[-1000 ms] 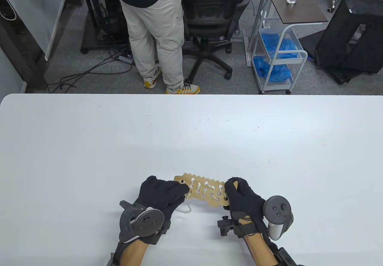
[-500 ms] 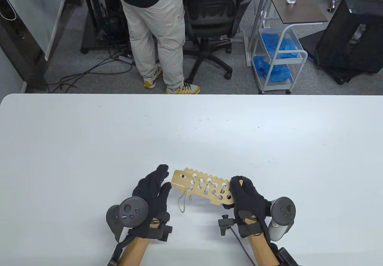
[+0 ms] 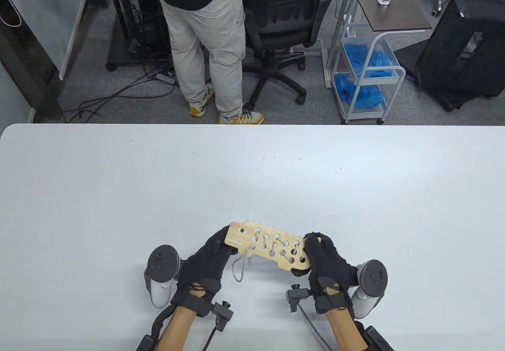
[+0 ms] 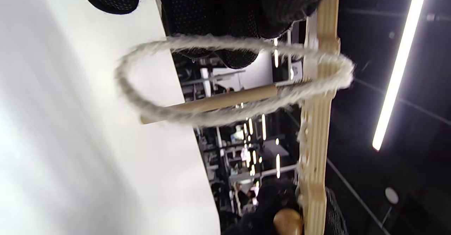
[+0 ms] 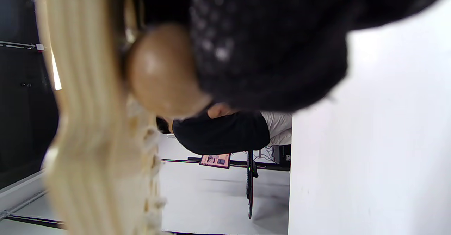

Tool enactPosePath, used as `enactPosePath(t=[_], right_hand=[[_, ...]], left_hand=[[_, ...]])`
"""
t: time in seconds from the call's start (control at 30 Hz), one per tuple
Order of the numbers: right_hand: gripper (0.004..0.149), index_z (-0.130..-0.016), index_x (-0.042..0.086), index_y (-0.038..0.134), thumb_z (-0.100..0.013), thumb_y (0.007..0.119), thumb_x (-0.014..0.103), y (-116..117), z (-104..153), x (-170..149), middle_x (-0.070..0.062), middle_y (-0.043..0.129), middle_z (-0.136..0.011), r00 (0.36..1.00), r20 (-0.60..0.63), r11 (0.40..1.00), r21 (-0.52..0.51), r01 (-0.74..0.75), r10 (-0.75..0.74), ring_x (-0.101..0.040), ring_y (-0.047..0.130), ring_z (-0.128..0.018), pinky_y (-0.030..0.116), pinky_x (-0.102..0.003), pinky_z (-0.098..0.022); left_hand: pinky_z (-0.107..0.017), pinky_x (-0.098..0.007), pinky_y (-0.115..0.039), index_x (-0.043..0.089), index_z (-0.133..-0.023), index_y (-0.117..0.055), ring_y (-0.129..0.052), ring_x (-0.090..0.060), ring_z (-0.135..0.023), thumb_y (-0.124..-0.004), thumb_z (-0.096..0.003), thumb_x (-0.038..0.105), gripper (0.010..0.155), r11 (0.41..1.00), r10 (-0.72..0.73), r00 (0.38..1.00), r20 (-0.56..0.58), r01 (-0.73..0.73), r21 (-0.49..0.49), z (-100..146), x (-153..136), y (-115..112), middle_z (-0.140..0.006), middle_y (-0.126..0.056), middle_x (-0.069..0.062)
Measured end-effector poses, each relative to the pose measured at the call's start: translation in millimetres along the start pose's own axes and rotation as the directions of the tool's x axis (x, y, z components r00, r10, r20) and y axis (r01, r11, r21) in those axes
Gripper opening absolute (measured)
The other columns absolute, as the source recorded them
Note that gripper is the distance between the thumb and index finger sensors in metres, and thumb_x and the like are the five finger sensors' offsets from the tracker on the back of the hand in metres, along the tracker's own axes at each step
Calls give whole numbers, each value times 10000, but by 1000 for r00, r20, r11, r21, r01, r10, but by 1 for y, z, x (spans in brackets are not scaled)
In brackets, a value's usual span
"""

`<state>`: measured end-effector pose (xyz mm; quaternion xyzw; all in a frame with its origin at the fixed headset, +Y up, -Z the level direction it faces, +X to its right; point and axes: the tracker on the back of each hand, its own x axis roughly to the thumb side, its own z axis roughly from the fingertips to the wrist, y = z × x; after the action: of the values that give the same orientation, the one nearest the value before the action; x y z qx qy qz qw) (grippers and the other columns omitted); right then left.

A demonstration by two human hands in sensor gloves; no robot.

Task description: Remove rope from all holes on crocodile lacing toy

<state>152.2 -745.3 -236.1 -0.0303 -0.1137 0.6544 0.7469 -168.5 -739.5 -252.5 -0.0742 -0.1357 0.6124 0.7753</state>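
Both hands hold the crocodile point(image 3: 272, 245) above the counter point(image 3: 118, 193): the left grip point(image 3: 207, 262) clasps its head end, the right grip point(image 3: 325, 264) its tail. The rope point(image 3: 241, 266) stays laced through the holes, a loop hanging below the head

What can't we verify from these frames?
- Crocodile board tail end: table view, covered by the right hand.
- Left hand finger contact on the board's snout: table view, fingers go under it.
- Rope lacing: right wrist view blurred; holes too small to count.
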Motion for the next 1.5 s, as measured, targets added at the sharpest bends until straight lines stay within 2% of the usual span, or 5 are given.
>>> enactPosePath(t=[0.13, 0.37, 0.7, 1.0, 1.5], right_hand=[[434, -718, 89, 805, -444, 781, 424, 2, 0, -2, -118, 1003, -489, 999, -13, 999, 31, 38, -38, -278, 1012, -158, 855, -446, -155], [434, -723, 90, 802, -446, 780, 424, 7, 1, -4, -119, 1001, -498, 999, -23, 997, 62, 47, -46, -282, 1015, -166, 856, -449, -161], [435, -723, 79, 799, -444, 782, 411, -11, -6, -8, -138, 998, -507, 995, -95, 998, -55, 29, -34, -302, 1018, -183, 853, -464, -169], [436, -729, 75, 789, -445, 780, 405, -39, -13, -15, -147, 992, -525, 980, -178, 978, -201, 56, -93, -315, 1021, -204, 852, -474, -185], [436, -778, 102, 725, -480, 726, 420, -78, -10, -27, -121, 955, -598, 903, -200, 854, -450, 260, -380, -300, 1015, -280, 850, -461, -248]], left_hand=[[-719, -693, -562, 368, -1083, -666, -738, -313, -983, -791, -497, 433, 603, 993, -24, 1000, 0, 24, -116, -2, 1, -10, -1084, -808, -10], [-687, -634, -668, 407, -942, -846, -915, -228, -816, -862, -461, 386, 481, 981, -174, 984, 35, 177, -85, -2, 9, -10, -900, -981, 41], [-679, -610, -700, 445, -998, -736, -966, -201, -785, -829, -483, 327, 536, 973, -202, 978, -42, 205, 103, 1, 5, 16, -862, -1030, 46], [-725, -640, -606, 455, -875, -874, -775, -262, -944, -845, -470, 362, 417, 906, -288, 945, -156, 321, 275, 8, -2, 50, -1048, -822, -2], [-643, -538, -770, 436, -875, -843, -1010, -134, -645, -830, -472, 394, 405, 824, -155, 948, -279, 280, 492, 25, -17, 90, -749, -1050, 87]])
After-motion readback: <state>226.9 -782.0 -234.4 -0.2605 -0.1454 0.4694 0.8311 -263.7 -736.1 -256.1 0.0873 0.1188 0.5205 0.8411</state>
